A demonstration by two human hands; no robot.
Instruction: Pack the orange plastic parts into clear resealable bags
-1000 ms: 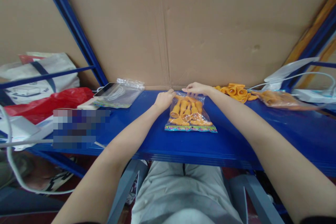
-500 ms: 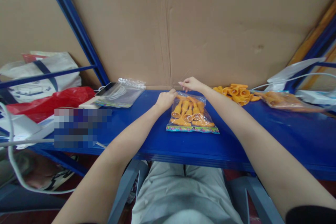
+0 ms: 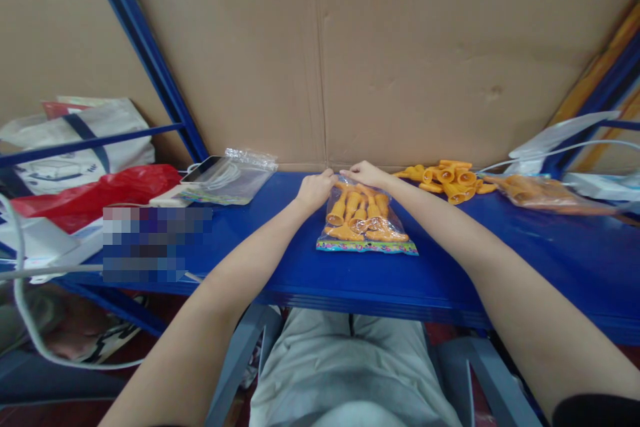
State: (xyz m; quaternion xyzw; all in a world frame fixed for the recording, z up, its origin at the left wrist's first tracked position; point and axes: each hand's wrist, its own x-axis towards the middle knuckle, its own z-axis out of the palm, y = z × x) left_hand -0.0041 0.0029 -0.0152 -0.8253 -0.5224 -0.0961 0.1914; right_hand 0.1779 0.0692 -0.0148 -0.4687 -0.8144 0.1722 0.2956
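A clear plastic bag (image 3: 365, 220) with a patterned bottom edge lies on the blue shelf (image 3: 310, 273), filled with several orange funnel-shaped plastic parts. My left hand (image 3: 314, 189) pinches the bag's far left corner. My right hand (image 3: 367, 175) rests on the bag's far top edge, fingers pressed down on it. Loose orange parts (image 3: 447, 177) lie in a pile just right of my right hand.
Another filled bag (image 3: 543, 192) lies at the right, with white cables and plastic behind it. A stack of empty clear bags (image 3: 235, 177) and a phone (image 3: 200, 170) sit at the left, beside a red bag (image 3: 90, 193). A cardboard wall (image 3: 350, 53) backs the shelf.
My right hand rose off the bag's top edge, then came back down onto it, now closer to my left hand. The left hand and the bag stayed put.
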